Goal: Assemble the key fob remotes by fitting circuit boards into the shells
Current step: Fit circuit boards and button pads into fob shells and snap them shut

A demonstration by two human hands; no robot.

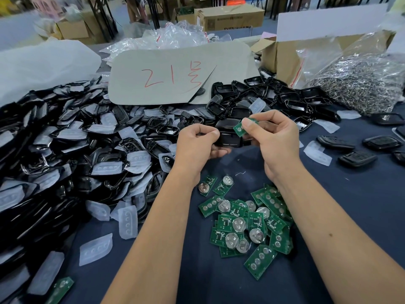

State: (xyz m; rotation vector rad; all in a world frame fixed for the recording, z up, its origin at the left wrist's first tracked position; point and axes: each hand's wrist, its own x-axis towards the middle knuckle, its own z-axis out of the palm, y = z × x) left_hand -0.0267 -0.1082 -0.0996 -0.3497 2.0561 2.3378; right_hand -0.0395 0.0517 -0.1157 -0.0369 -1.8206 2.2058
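Green circuit boards [247,224] lie in a loose heap on the dark blue tablecloth [208,281] nearest the viewer, between the two forearms and partly under the right one; many carry round silver battery clips. One stray board [60,289] sits at the lower left edge, beside translucent rubber button pads [127,221] scattered on the cloth.

Above the heap, both hands meet over the cloth. Left hand [197,142]: fingers curled, thumb and forefinger pinching the left end of a glossy black shell [229,137], remaining fingers tucked beneath it. Right hand [274,133]: fingers bent, thumb and forefinger pinching a single green board [240,128], tilted, its lower edge touching or just over the shell's right end; cannot tell whether it is seated.

Left of the hands, a large pile of black shells and pads [65,145] covers the table. Right of the hands, a few closed black fobs [357,159] lie apart on the cloth, with loose pads between them.

Farther back: a grey sheet [179,75] marked in red rests on the pile; open black shell halves [285,97] heaped right of it. Behind, a clear bag of metal rings [359,84], a cardboard box [282,55], and crumpled clear plastic bags [173,38]. Beyond the table, blurred cartons [230,17] on the floor.
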